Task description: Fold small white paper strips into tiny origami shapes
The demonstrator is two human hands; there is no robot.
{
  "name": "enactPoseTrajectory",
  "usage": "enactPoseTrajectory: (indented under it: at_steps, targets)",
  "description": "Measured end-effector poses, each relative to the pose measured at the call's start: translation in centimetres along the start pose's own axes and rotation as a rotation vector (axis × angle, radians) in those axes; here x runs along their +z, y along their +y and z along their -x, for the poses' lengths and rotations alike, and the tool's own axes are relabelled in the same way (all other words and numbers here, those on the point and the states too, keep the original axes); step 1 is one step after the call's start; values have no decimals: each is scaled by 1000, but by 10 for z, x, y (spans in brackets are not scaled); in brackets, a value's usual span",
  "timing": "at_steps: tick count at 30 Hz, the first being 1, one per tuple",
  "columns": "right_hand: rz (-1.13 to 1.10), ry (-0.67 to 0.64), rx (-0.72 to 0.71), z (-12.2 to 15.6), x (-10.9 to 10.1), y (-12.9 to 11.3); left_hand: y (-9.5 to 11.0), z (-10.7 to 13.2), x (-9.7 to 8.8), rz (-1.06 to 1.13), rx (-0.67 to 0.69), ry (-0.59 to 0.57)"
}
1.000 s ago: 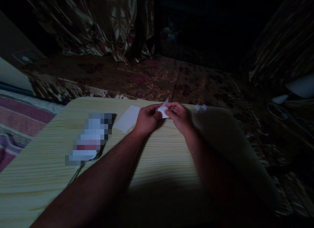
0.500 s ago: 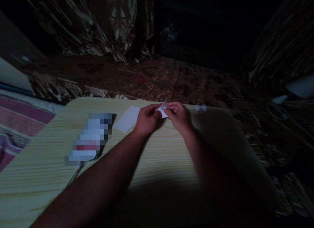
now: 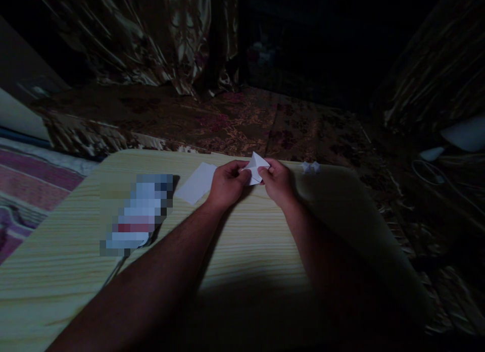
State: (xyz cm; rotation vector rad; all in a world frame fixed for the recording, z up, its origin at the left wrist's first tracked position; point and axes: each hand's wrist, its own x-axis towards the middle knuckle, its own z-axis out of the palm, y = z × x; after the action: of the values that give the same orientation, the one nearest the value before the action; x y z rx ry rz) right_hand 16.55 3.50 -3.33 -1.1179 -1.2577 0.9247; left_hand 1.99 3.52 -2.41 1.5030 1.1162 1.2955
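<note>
A small folded white paper piece is pinched between both hands above the far part of a light wooden table. My left hand grips its left side with thumb and curled fingers. From the right, my right hand pinches the other side. The paper shows a pointed, tent-like shape. Both forearms reach forward across the table.
A flat white sheet lies just left of my left hand. A blurred-out object rests further left on the table. A small crumpled white paper sits near the far right edge. Patterned dark fabric lies beyond; cables at right.
The folded paper has spread wider between my fingers, showing a broader pointed face. My right hand shifted slightly right and down along it. Arms stay in place.
</note>
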Motion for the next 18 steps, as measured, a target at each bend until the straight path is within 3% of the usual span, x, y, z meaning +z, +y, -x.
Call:
enactPoseTrajectory:
  at_steps: [11, 18]
  targets:
    - [-32, -52, 66, -2, -5, -3, -2, 0, 1, 57, -18, 36]
    - [-191, -104, 144, -5, -10, -2, 0, -1, 0, 155, -39, 33]
